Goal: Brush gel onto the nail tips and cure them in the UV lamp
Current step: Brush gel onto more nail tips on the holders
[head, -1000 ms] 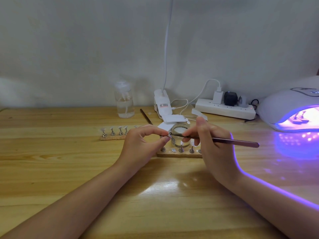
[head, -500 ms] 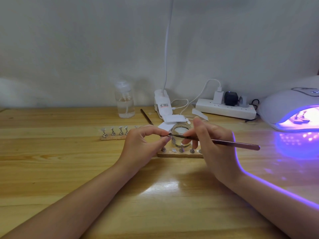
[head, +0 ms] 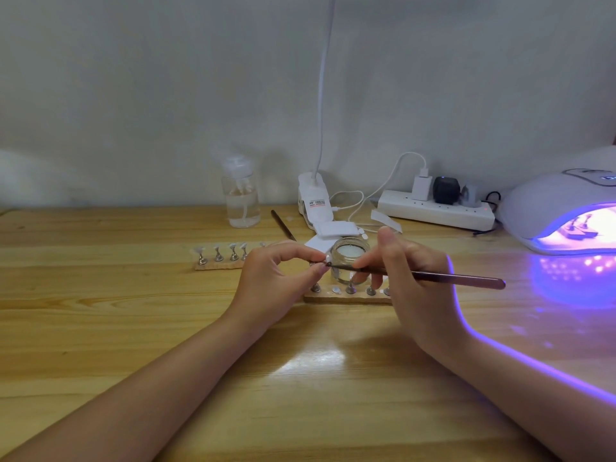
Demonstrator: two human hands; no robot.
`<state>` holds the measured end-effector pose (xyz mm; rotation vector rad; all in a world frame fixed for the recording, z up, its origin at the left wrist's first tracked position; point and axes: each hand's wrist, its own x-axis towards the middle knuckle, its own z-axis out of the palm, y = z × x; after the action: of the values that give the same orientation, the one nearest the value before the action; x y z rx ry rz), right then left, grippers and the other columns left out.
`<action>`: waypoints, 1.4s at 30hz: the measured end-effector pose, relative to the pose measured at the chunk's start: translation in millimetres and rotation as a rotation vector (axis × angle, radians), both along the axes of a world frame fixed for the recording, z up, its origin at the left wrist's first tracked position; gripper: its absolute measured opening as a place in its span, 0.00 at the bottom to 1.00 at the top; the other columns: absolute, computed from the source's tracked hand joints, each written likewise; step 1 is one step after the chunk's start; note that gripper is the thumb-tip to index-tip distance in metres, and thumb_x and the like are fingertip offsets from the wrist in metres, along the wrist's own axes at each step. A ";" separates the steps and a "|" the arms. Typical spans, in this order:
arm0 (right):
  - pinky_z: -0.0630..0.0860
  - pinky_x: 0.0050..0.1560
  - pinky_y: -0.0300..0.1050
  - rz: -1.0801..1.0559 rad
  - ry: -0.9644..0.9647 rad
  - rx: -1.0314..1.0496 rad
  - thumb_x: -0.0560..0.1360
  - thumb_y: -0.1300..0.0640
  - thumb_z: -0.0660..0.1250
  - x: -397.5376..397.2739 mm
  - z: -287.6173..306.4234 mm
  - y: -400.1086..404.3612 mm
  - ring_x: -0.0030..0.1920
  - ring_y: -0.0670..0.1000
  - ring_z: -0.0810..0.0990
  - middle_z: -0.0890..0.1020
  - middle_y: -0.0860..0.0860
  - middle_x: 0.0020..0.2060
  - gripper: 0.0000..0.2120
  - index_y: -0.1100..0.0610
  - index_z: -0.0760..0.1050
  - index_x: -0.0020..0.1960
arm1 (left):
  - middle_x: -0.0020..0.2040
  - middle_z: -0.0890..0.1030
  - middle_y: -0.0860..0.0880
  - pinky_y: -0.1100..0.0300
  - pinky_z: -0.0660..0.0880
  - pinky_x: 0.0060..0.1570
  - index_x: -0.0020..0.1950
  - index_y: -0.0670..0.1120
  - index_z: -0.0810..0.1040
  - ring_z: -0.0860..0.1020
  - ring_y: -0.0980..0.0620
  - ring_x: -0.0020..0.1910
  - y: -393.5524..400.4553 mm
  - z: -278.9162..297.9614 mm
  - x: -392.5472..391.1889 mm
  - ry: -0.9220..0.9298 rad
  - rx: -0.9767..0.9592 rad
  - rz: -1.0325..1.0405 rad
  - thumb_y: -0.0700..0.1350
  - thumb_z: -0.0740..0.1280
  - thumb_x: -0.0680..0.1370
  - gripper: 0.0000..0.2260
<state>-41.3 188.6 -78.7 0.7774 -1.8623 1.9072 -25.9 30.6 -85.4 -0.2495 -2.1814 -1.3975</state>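
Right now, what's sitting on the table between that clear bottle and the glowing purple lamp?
In the head view, between the bottle and UV lamp stand a white clip lamp base and a power strip with plugged-in chargers.

A single wide-angle view from the person's head looks forward and slightly down across the wooden desk (head: 100, 328) toward the white wall (head: 166, 78) behind its far edge. It sits close over the near edge, so both forearms enter from the bottom corners and the hands meet mid-desk. The far right edge of the desk runs out of view.
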 end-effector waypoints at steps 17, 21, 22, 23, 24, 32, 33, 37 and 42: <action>0.69 0.29 0.31 0.020 -0.020 -0.026 0.74 0.50 0.62 5.1 0.2 -0.4 0.24 0.42 0.75 0.80 0.55 0.26 0.17 0.57 0.78 0.30 | 0.37 0.82 0.57 0.77 0.68 0.43 0.38 0.52 0.82 0.78 0.65 0.41 -0.6 -1.2 -0.7 -0.003 0.026 0.013 0.41 0.74 0.68 0.06; 0.71 0.27 0.39 -0.035 -0.025 -0.084 0.75 0.50 0.59 1.1 1.9 2.1 0.25 0.47 0.75 0.80 0.55 0.26 0.19 0.57 0.79 0.32 | 0.38 0.83 0.55 0.74 0.71 0.44 0.41 0.48 0.82 0.80 0.62 0.40 -0.8 -1.8 -1.5 -0.006 0.071 0.001 0.40 0.74 0.68 0.05; 0.71 0.28 0.40 -0.049 -0.025 -0.089 0.76 0.52 0.57 -0.4 1.5 2.6 0.26 0.48 0.75 0.80 0.56 0.27 0.19 0.58 0.79 0.32 | 0.37 0.83 0.55 0.72 0.72 0.44 0.41 0.47 0.82 0.80 0.61 0.40 -0.9 -2.0 -1.9 -0.007 0.087 -0.003 0.40 0.74 0.67 0.05; 0.72 0.28 0.39 -0.060 -0.023 -0.090 0.76 0.53 0.56 -1.5 1.3 2.8 0.26 0.48 0.75 0.81 0.56 0.27 0.19 0.59 0.79 0.33 | 0.37 0.83 0.55 0.71 0.73 0.44 0.40 0.47 0.82 0.80 0.60 0.40 -1.0 -2.1 -2.0 -0.006 0.092 -0.006 0.41 0.74 0.67 0.04; 0.72 0.29 0.38 -0.068 -0.021 -0.090 0.76 0.53 0.56 -2.1 0.8 2.9 0.27 0.48 0.75 0.81 0.55 0.27 0.19 0.59 0.78 0.33 | 0.36 0.83 0.55 0.71 0.73 0.45 0.40 0.48 0.82 0.80 0.60 0.40 -0.8 -2.1 -2.0 -0.003 0.088 -0.009 0.42 0.74 0.67 0.03; 0.73 0.32 0.39 -0.064 -0.015 -0.033 0.76 0.53 0.56 0.0 1.1 0.9 0.30 0.48 0.76 0.82 0.51 0.29 0.18 0.54 0.79 0.33 | 0.40 0.82 0.55 0.75 0.68 0.45 0.40 0.50 0.82 0.78 0.64 0.42 -0.8 -0.6 -1.4 0.053 -0.001 -0.039 0.39 0.73 0.68 0.07; 0.73 0.32 0.38 -0.060 -0.014 -0.024 0.76 0.52 0.56 0.3 1.2 0.2 0.30 0.47 0.76 0.82 0.50 0.29 0.17 0.54 0.79 0.34 | 0.40 0.82 0.55 0.75 0.69 0.45 0.40 0.51 0.82 0.79 0.63 0.41 -0.9 -0.7 -1.4 0.048 0.006 -0.044 0.39 0.73 0.68 0.07; 0.72 0.32 0.36 -0.036 -0.023 -0.014 0.75 0.52 0.57 2.0 1.6 -1.0 0.28 0.45 0.76 0.82 0.51 0.29 0.18 0.56 0.79 0.34 | 0.38 0.82 0.56 0.71 0.72 0.46 0.39 0.52 0.82 0.80 0.61 0.41 -0.7 -1.4 -1.3 0.028 0.044 -0.038 0.39 0.73 0.68 0.07; 0.69 0.28 0.35 -0.023 -0.041 -0.067 0.75 0.52 0.57 2.9 1.5 0.7 0.24 0.45 0.73 0.80 0.54 0.25 0.20 0.56 0.79 0.30 | 0.40 0.83 0.55 0.69 0.74 0.47 0.40 0.50 0.83 0.81 0.59 0.43 -0.8 -1.1 -1.3 0.007 0.069 -0.038 0.40 0.73 0.68 0.05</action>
<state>-38.3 189.3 -77.3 0.6973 -1.8128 1.9746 -27.2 29.8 -86.4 -0.2712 -2.1282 -1.4879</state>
